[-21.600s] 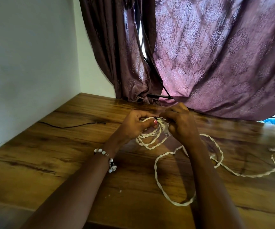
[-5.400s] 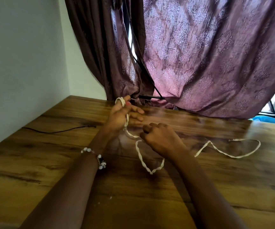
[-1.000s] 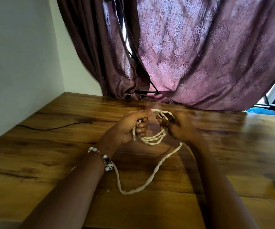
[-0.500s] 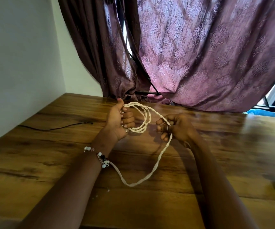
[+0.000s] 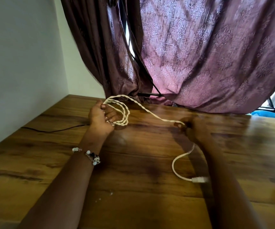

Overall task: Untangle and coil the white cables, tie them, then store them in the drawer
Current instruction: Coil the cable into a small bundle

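White twisted cable (image 5: pixel 151 113) loops around the curled fingers of the left hand (image 5: pixel 101 116) at centre-left, runs right to the blurred right hand (image 5: pixel 193 129), which pinches it, then drops to a smeared plug (image 5: pixel 199 179) half behind that forearm.

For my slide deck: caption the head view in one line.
Left hand holds coiled loops of white cable while right hand pinches the loose strand above the wooden table.

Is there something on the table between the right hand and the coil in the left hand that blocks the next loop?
Nothing visible. The white cable runs free from the left hand to the right hand above bare table.
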